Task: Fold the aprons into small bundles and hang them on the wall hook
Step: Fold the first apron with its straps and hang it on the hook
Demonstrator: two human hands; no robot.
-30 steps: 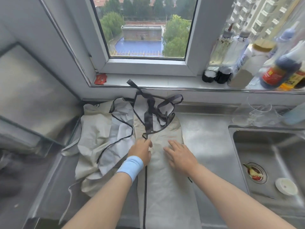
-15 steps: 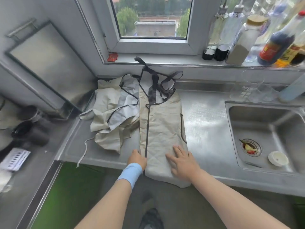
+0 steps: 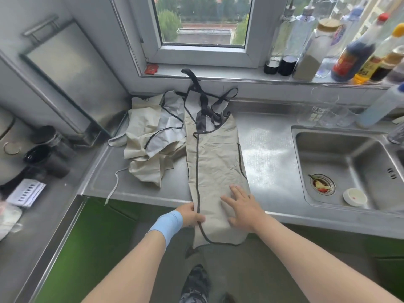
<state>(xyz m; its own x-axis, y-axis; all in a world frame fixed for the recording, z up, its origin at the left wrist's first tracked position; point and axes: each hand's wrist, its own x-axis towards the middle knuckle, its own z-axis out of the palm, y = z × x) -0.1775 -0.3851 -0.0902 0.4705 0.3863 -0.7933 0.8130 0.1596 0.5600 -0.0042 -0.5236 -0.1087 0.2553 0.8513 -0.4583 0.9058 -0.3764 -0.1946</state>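
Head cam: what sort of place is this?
Most likely a home kitchen: a stainless sink, sauce bottles lined along the windowsill, and an apron laid on the steel counter.

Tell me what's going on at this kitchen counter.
A person is folding a beige apron laid lengthwise on the steel counter. The left hand grips its dark-trimmed edge at the counter's front, and the right hand presses flat on the cloth. Its lower end hangs over the edge. A second apron lies crumpled beside it.

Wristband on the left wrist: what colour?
Light blue wristband, clearest in the head view.
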